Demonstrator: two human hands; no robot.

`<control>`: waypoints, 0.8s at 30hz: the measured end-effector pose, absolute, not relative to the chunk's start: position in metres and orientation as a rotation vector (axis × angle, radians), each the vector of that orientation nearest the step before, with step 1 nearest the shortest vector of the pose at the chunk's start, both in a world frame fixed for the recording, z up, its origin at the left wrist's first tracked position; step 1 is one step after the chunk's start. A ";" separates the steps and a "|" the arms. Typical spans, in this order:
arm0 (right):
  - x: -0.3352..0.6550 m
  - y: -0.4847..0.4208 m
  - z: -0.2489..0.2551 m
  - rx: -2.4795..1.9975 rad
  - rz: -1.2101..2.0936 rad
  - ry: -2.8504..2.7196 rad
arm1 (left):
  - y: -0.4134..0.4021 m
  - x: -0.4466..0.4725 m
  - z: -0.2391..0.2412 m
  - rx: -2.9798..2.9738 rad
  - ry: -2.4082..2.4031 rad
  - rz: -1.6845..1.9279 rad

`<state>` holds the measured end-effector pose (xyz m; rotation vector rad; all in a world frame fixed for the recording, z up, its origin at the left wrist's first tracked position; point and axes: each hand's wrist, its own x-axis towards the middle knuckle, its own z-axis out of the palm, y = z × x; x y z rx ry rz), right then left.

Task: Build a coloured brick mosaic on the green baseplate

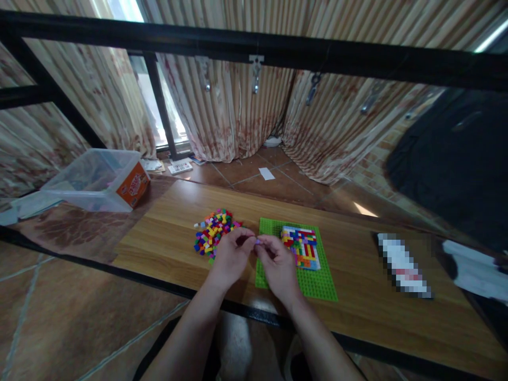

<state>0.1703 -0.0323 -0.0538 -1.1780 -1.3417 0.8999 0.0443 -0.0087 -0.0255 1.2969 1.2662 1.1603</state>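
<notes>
Our left hand (231, 257) and right hand (278, 264) meet over the table's (166, 233) near edge, fingertips pinched together on a small purple brick (257, 242) at the baseplate's (317, 280) left edge. It could slip, we judge, and drop off the edge or into the loose pile (214, 233).

Two hands: left hand (231, 257), right hand (279, 266). One green baseplate (322, 280). One loose brick pile (214, 231). One clear plastic bin (95, 180). One table (166, 243).
</notes>
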 end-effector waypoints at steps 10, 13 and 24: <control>0.171 -0.029 -0.043 -1.076 1.185 -1.017 | -0.012 0.051 -0.024 1.156 1.109 1.145; 0.174 -0.030 -0.043 -1.082 1.182 -0.994 | -0.013 0.055 -0.022 1.067 1.092 1.137; 0.206 -0.031 -0.032 -1.089 1.077 -0.942 | -0.015 0.054 -0.026 0.994 1.121 1.188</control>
